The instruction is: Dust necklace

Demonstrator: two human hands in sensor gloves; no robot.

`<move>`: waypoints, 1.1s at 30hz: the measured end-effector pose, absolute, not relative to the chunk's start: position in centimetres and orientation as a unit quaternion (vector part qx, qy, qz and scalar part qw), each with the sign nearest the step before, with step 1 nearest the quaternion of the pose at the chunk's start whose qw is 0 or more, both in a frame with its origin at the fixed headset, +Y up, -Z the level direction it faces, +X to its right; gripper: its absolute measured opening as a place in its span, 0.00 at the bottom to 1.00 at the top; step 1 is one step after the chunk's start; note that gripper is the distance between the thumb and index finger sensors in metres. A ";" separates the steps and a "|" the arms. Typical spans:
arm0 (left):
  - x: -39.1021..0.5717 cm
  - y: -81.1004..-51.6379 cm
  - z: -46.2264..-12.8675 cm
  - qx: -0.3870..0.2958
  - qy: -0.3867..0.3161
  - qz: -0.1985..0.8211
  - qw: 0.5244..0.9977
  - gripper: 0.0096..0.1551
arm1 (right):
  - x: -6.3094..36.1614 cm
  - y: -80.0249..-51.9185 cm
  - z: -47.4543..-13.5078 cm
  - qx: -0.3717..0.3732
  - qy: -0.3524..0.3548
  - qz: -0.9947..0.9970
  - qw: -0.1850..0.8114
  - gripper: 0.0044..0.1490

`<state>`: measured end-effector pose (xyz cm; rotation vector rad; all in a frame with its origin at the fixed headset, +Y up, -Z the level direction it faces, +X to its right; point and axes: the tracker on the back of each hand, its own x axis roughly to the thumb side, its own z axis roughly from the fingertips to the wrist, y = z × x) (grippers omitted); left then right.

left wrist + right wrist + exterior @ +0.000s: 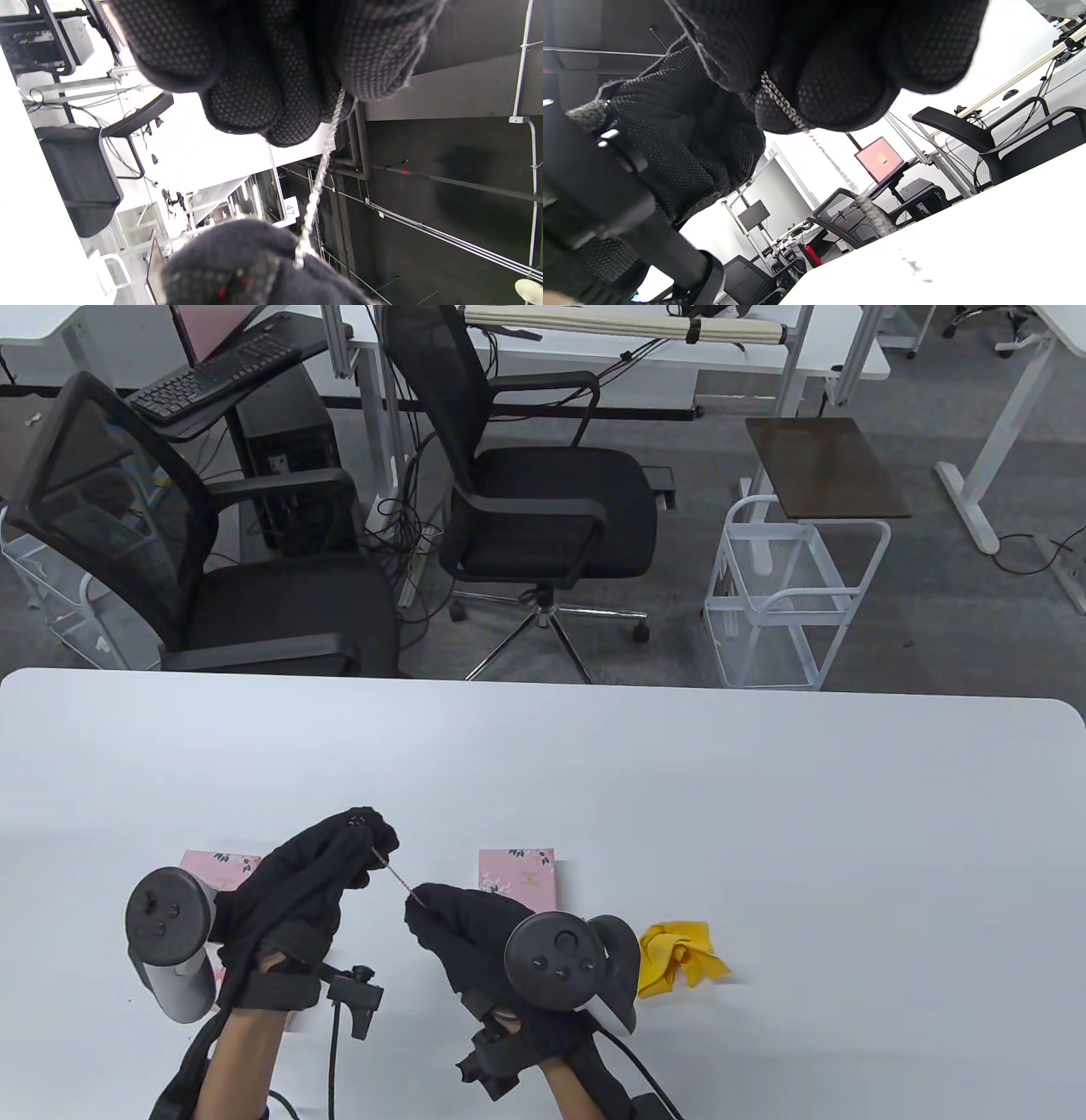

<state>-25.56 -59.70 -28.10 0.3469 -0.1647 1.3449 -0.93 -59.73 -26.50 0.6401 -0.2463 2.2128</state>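
Observation:
A thin silver necklace chain (396,879) is stretched taut between my two gloved hands above the white table (764,814). My left hand (361,836) pinches one end of it; the chain runs down from its fingers in the left wrist view (318,182). My right hand (422,904) pinches the other end, and in the right wrist view the chain (785,106) hangs from its fingers toward the table. A crumpled yellow cloth (679,957) lies on the table to the right of my right hand, touched by neither hand.
A pink box part (516,880) lies just beyond my right hand and another pink box part (219,867) lies under my left hand. Two black office chairs (543,500) and a white wire cart (789,602) stand beyond the table's far edge.

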 end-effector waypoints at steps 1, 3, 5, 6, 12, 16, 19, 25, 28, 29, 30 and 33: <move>-25.6 -59.7 -28.0 0.164 -0.074 0.619 0.765 0.19 | -1.0 -59.8 -26.5 0.253 -0.097 0.876 0.399 0.21; -25.6 -59.7 -28.0 0.167 -0.071 0.620 0.764 0.19 | -1.0 -59.8 -26.5 0.254 -0.096 0.876 0.398 0.21; -25.5 -59.8 -28.0 0.168 -0.069 0.621 0.763 0.19 | -1.1 -59.8 -26.5 0.255 -0.093 0.877 0.396 0.21; -25.5 -59.9 -28.1 0.168 -0.068 0.621 0.763 0.19 | -1.2 -59.8 -26.5 0.256 -0.091 0.879 0.392 0.21; -25.5 -60.1 -28.2 0.159 -0.067 0.630 0.757 0.20 | -1.3 -60.0 -26.6 0.255 -0.091 0.885 0.378 0.21; -25.7 -59.9 -28.1 0.161 -0.068 0.629 0.758 0.20 | -1.3 -60.0 -26.6 0.255 -0.089 0.887 0.373 0.21; -25.8 -59.8 -28.1 0.160 -0.074 0.628 0.758 0.19 | -1.4 -60.1 -26.7 0.254 -0.087 0.891 0.365 0.21; -25.4 -58.8 -27.4 0.169 -0.107 0.596 0.778 0.19 | -1.4 -60.3 -27.0 0.248 -0.068 0.901 0.349 0.21; -24.7 -58.1 -26.8 0.178 -0.135 0.572 0.790 0.19 | -1.2 -60.4 -27.0 0.244 -0.060 0.907 0.337 0.21; -24.5 -57.9 -26.6 0.181 -0.145 0.565 0.792 0.19 | -1.2 -60.3 -27.1 0.245 -0.058 0.909 0.333 0.21; -24.3 -57.7 -26.5 0.184 -0.150 0.559 0.794 0.20 | -1.2 -60.3 -27.1 0.246 -0.057 0.909 0.331 0.22; -23.9 -57.3 -25.9 0.198 -0.158 0.547 0.798 0.20 | -1.0 -60.5 -27.3 0.240 -0.053 0.911 0.331 0.23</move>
